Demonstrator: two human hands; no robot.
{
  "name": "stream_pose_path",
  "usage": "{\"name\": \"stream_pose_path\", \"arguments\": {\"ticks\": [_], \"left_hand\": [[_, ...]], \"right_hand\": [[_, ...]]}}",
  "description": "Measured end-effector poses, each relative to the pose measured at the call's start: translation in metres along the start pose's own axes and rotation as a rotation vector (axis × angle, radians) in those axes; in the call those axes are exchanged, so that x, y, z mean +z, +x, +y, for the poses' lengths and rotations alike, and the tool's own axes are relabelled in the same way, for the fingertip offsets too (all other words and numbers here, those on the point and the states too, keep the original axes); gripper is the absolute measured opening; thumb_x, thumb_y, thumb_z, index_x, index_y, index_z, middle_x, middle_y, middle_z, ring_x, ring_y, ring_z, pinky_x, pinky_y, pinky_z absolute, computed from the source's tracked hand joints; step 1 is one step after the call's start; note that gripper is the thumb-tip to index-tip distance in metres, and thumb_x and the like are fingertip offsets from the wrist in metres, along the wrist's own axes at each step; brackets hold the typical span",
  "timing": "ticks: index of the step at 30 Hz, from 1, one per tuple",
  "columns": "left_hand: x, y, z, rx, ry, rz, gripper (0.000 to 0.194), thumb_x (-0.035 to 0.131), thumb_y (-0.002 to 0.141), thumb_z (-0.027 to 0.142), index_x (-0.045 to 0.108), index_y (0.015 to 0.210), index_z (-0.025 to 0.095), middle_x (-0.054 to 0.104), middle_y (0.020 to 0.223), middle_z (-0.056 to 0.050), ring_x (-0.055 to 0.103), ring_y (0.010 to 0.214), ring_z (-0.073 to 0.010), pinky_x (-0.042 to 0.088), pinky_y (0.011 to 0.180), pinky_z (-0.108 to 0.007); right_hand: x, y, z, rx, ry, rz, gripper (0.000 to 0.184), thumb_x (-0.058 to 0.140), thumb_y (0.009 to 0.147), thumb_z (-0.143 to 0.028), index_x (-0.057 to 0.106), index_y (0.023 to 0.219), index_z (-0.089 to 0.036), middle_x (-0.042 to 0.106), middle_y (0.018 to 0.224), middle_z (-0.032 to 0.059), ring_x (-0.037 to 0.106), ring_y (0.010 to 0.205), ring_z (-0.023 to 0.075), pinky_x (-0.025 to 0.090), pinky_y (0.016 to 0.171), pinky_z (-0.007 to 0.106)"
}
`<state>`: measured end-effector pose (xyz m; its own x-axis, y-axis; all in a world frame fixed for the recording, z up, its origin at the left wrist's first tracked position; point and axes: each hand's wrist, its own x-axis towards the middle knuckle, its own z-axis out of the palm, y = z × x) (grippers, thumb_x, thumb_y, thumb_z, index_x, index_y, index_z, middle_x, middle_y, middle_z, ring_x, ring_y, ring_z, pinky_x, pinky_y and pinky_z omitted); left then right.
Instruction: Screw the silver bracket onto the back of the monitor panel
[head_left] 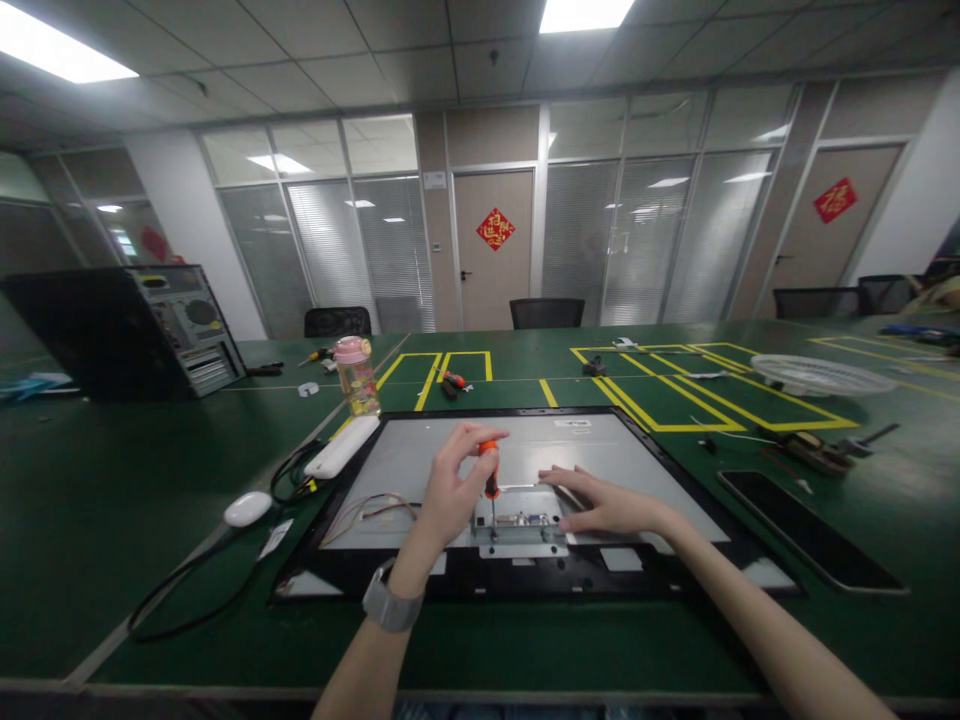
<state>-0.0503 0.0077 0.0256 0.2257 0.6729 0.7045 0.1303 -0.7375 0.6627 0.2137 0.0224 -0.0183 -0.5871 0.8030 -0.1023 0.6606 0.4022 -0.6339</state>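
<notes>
A monitor panel (622, 450) with a black frame and grey metal back lies flat on the green table in front of me. My left hand (454, 485), with a watch on its wrist, is closed around the orange and black handle of a screwdriver (490, 465). The screwdriver stands upright, its thin shaft pointing down at a metal bracket (523, 550) with a row of ports along it. Whether the tip sits in a screw is too small to tell. My right hand (604, 500) rests on the panel beside the bracket, fingers spread. Loose wires (375, 508) lie left of the bracket.
Left of the panel are a white power adapter (343, 447) with black cable, a white mouse-like object (247, 509) and a pink-lidded bottle (356, 375). An open computer case (127, 330) stands far left. A dark phone-shaped slab (810, 530) and a caliper-like tool (821, 450) lie right.
</notes>
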Motion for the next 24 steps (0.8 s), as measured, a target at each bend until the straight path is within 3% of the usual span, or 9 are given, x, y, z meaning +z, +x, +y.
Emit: {"name": "stream_pose_path", "arguments": {"ticks": [3,10,16,22,24], "left_hand": [[-0.0008,0.0002,0.0024,-0.058,-0.072,-0.025,0.030,0.042,0.093,0.027,0.065,0.109,0.017,0.064,0.097,-0.008,0.061,0.086,-0.0176,0.049,0.080,-0.031],[0.0006,-0.0001,-0.0043,0.007,0.026,0.021,0.019,0.061,0.083,0.026,0.070,0.098,0.019,0.059,0.085,-0.005,0.057,0.078,-0.0150,0.047,0.075,-0.027],[-0.0008,-0.0008,-0.0009,-0.063,-0.090,-0.040,0.032,0.040,0.094,0.027,0.064,0.112,0.018,0.064,0.097,-0.008,0.061,0.087,-0.0175,0.048,0.081,-0.031],[0.0003,0.0000,-0.0050,0.001,0.030,0.023,0.021,0.060,0.084,0.027,0.070,0.101,0.020,0.056,0.083,-0.004,0.055,0.078,-0.0148,0.047,0.074,-0.026],[0.0008,-0.0002,-0.0050,-0.004,0.021,0.008,0.023,0.060,0.084,0.029,0.069,0.103,0.020,0.055,0.085,-0.004,0.055,0.080,-0.0151,0.047,0.074,-0.026]], "right_hand": [[-0.0004,0.0001,0.0008,-0.005,-0.006,0.000,0.077,0.057,0.078,-0.066,0.037,0.141,-0.026,0.030,0.152,0.0053,0.016,0.142,0.0294,0.005,0.118,0.047],[0.0005,0.0016,0.0026,-0.002,-0.009,-0.002,0.077,0.057,0.078,-0.066,0.037,0.140,-0.026,0.029,0.152,0.0053,0.016,0.142,0.0291,0.005,0.118,0.048],[0.0004,0.0015,0.0019,-0.011,-0.009,-0.002,0.078,0.057,0.077,-0.067,0.037,0.140,-0.025,0.030,0.152,0.0059,0.016,0.142,0.0294,0.004,0.118,0.047],[0.0005,0.0011,0.0005,-0.012,-0.008,0.003,0.077,0.057,0.078,-0.065,0.038,0.140,-0.024,0.030,0.152,0.0067,0.017,0.142,0.0300,0.004,0.118,0.048],[0.0004,0.0015,0.0012,-0.016,-0.010,0.000,0.076,0.057,0.078,-0.065,0.038,0.140,-0.025,0.030,0.152,0.0064,0.017,0.142,0.0294,0.003,0.118,0.049]]}}
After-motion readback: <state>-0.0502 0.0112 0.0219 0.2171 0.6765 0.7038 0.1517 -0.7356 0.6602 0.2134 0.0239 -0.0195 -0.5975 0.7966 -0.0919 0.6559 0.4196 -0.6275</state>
